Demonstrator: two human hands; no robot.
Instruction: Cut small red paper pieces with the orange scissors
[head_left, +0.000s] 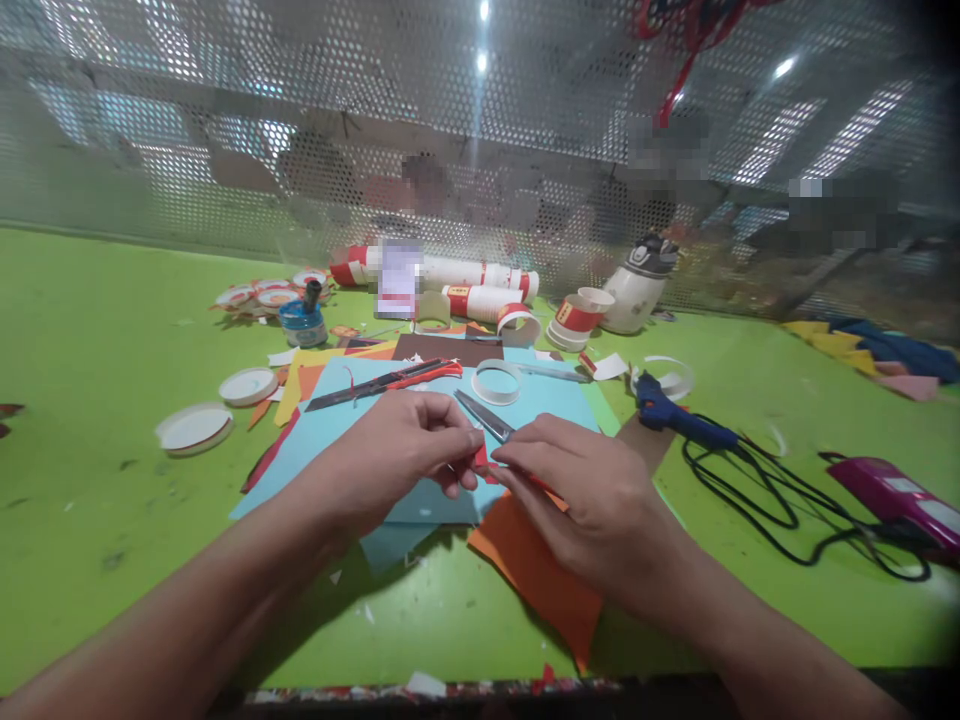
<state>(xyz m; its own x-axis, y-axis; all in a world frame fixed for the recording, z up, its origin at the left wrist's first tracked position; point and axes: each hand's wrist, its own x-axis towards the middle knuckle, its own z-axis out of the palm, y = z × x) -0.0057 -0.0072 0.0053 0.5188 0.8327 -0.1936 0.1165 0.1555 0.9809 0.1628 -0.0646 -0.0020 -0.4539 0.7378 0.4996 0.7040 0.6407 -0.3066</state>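
Observation:
My left hand (420,440) is closed in a pinch on a small piece of red paper (481,456). Opposite it, my right hand (589,490) also has its thumb and finger at the red paper's other end. A pair of scissors (486,416) lies within my right hand, blades pointing away to the upper left and a bit of red handle showing below the fingers. Both hands are over light blue paper sheets (300,470). Just beyond the fingers lies a white paper ring (496,382). An orange sheet (540,575) lies partly beneath my right hand.
A black and red cutting tool (386,384) rests on the blue paper. To the right are a blue glue gun (682,415) with its black cord and a magenta device (896,500). White lids (196,428), a blue jar (304,322), paper cups (576,318) and a jug (637,285) stand around.

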